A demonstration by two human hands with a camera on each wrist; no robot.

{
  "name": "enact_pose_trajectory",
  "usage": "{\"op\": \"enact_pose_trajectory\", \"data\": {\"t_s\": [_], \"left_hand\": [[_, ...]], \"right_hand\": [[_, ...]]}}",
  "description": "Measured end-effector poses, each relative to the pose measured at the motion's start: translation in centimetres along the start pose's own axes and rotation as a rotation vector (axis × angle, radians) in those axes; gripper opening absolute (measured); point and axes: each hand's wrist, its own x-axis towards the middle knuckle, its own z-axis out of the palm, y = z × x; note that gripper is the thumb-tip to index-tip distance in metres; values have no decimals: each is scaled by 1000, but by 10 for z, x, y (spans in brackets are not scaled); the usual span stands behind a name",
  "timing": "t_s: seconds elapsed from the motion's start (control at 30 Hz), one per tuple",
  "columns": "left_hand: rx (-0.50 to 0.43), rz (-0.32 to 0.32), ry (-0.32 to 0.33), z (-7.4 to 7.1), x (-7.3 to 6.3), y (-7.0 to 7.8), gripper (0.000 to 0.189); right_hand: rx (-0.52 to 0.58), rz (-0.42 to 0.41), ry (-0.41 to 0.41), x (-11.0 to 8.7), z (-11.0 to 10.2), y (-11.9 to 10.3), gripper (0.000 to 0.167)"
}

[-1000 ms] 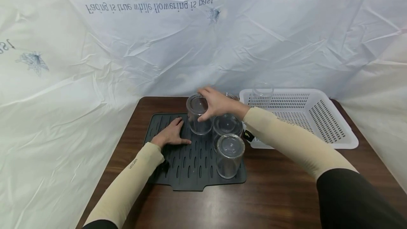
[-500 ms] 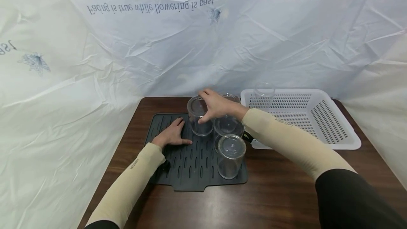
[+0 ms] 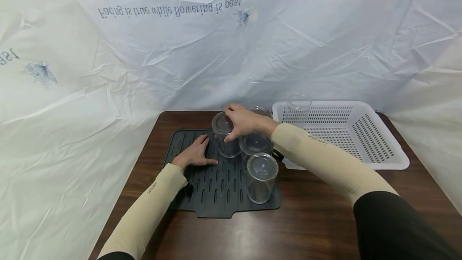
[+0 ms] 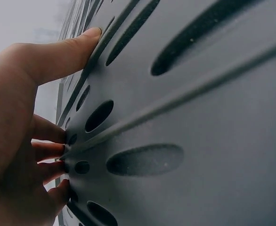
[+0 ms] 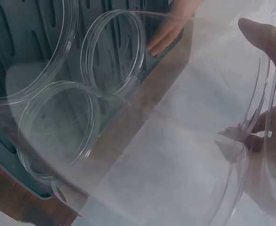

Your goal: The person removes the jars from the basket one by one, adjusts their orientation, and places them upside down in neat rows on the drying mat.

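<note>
My right hand (image 3: 248, 121) grips a clear cup (image 3: 228, 147) round its closed upper end. The cup stands upside down at the back of the dark ribbed mat (image 3: 213, 187); whether its rim touches the mat I cannot tell. In the right wrist view the transparent cup wall (image 5: 175, 141) fills much of the picture, with fingers (image 5: 258, 37) at its far end. My left hand (image 3: 194, 153) lies on the mat, thumb and fingers spread, left of the cup. From the left wrist, its fingertips touch the slotted surface (image 4: 142, 117).
Inverted clear cups stand along the mat's right side: one in front (image 3: 262, 175), one in the middle (image 3: 255, 143), one behind my right hand (image 3: 261, 110). A white perforated basket (image 3: 393, 147) sits at the right, with a clear cup (image 3: 299, 99) at its back left corner.
The gripped cup and my right hand have come slightly lower and nearer to me. My left hand has stayed in place on the mat.
</note>
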Motion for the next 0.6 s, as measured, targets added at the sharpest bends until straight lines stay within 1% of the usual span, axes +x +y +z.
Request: {"op": "enact_pose_trajectory", "data": {"t_s": [0.17, 0.4, 0.6], "left_hand": [[-4, 2, 2, 0, 0, 0, 113], [0, 20, 9, 0, -1, -1, 112], [-5, 23, 3, -2, -1, 0, 113]], "right_hand": [[-9, 12, -14, 3, 1, 0, 110], [-14, 4, -1, 0, 0, -2, 109], [10, 16, -12, -1, -3, -2, 114]]}}
